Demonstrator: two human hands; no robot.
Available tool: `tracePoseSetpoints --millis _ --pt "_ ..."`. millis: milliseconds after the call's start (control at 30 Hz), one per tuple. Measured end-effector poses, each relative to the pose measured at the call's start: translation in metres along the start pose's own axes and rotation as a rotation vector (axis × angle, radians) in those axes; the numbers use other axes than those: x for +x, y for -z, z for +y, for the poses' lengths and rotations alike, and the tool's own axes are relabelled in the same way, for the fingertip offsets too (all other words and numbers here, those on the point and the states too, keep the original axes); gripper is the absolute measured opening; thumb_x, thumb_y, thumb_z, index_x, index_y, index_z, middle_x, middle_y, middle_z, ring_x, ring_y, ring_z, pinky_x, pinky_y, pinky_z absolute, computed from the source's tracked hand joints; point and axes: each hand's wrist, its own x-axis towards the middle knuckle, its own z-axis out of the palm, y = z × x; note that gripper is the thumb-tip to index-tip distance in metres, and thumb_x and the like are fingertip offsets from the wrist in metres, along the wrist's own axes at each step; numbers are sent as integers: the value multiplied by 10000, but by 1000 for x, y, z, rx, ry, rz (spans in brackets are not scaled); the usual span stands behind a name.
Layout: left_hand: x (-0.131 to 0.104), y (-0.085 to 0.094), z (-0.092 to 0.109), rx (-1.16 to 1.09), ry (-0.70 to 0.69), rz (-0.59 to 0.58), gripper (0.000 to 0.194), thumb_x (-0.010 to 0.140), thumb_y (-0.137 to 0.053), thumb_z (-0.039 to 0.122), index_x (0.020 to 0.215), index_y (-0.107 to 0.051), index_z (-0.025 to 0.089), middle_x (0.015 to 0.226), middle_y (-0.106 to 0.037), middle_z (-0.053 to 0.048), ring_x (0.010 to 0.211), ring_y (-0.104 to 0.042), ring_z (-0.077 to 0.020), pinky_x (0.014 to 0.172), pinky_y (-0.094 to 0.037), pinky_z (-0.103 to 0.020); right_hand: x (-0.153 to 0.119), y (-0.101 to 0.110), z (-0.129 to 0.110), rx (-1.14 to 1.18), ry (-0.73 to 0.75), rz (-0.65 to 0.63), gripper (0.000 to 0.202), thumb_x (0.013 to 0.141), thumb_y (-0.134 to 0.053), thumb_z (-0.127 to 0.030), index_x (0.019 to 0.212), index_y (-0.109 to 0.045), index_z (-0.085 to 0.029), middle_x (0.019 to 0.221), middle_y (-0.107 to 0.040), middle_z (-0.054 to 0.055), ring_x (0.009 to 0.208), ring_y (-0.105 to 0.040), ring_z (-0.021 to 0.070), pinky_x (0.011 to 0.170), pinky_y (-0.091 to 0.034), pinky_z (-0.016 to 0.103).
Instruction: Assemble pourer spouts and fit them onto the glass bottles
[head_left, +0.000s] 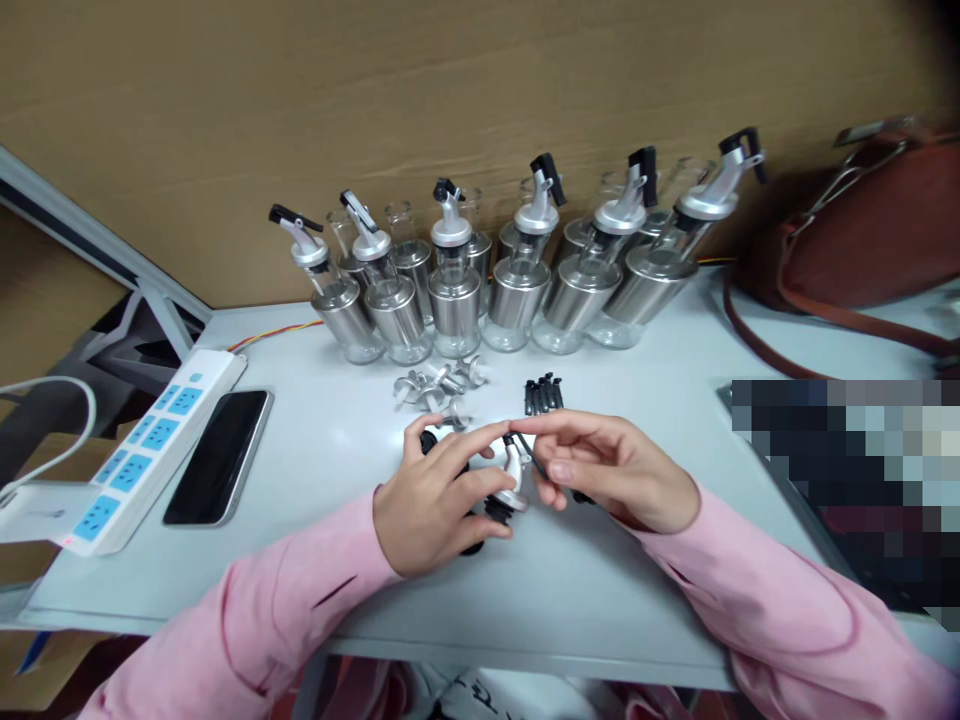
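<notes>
Between my hands is a silver pour spout with a black ribbed stopper at its lower end. My left hand grips the spout from the left, thumb and fingers around its body. At the spout's right side, my right hand pinches a thin black lever against the spout's top. Other black parts lie partly hidden under my left hand. Just beyond are a pile of loose silver spout pieces and a small row of black levers.
Several glass-and-steel bottles stand along the cardboard wall, the front ones topped with spouts. To the left lie a phone and a power strip. A brown bag and a pixelated dark item are at right.
</notes>
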Motion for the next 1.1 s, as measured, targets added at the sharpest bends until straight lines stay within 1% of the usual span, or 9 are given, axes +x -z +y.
tracePoseSetpoints --millis 100,200,300,367,467,633,800,967,1100 --pt "-1 -1 -1 -6 -18 4 314 935 -297 446 971 -461 180 1201 -516 -159 942 -567 -183 961 -176 -439 1 1 0 -16 -8 23 267 633 -757 -192 894 -701 -181 602 -592 -36 526 -609 66 520 -501 166" --pt "-3 -2 -2 -9 -39 17 326 929 -296 466 963 -457 184 1183 -522 -151 947 -563 -192 961 -176 -446 2 1 1 -50 -16 75 267 585 -781 -158 840 -700 -160 668 -635 -14 612 -614 65 599 -505 163" --pt "-2 0 -3 -19 -38 10 361 922 -286 492 981 -434 168 1124 -546 -153 981 -553 -200 964 -192 -440 2 -1 4 -50 -52 51 312 561 -785 -120 844 -660 -159 747 -663 1 683 -627 79 643 -509 183" --pt "-1 2 -4 -28 -38 -16 374 918 -289 498 995 -415 154 1073 -562 -152 1003 -541 -199 953 -239 -421 3 -2 6 -45 -72 21 331 565 -780 -114 855 -627 -159 711 -653 -14 625 -620 69 607 -510 183" --pt "1 4 -5 -39 -56 -46 360 920 -299 482 1017 -397 149 1066 -561 -154 1041 -518 -196 931 -310 -400 4 -4 8 -60 -90 45 318 569 -782 -146 828 -597 -151 655 -634 -29 561 -606 62 551 -504 178" --pt "2 4 -6 -28 -62 -68 345 922 -315 465 1033 -407 152 1093 -553 -156 1056 -517 -197 943 -338 -405 5 -6 6 -69 -115 90 339 538 -805 -216 779 -578 -142 630 -635 -27 545 -604 66 533 -506 184" --pt "1 3 -6 -30 -67 -93 338 923 -349 440 1041 -439 136 1122 -556 -153 1078 -513 -197 970 -323 -402 4 -7 6 -118 -112 94 342 573 -781 -315 751 -549 -139 583 -609 -28 516 -587 71 502 -490 191" --pt "-2 -1 -7 -35 -20 -51 336 918 -364 437 1049 -460 143 1122 -551 -142 1047 -515 -207 965 -328 -416 5 -7 9 -200 -156 102 391 593 -760 -353 832 -523 -154 662 -590 -11 496 -565 84 428 -438 197" --pt "-2 -2 -6 -27 6 -54 325 918 -354 443 1029 -464 158 1134 -546 -139 1035 -516 -212 963 -321 -434 2 -1 5 -374 -5 147 324 705 -652 -387 906 -527 -165 745 -576 27 589 -547 101 506 -439 225"
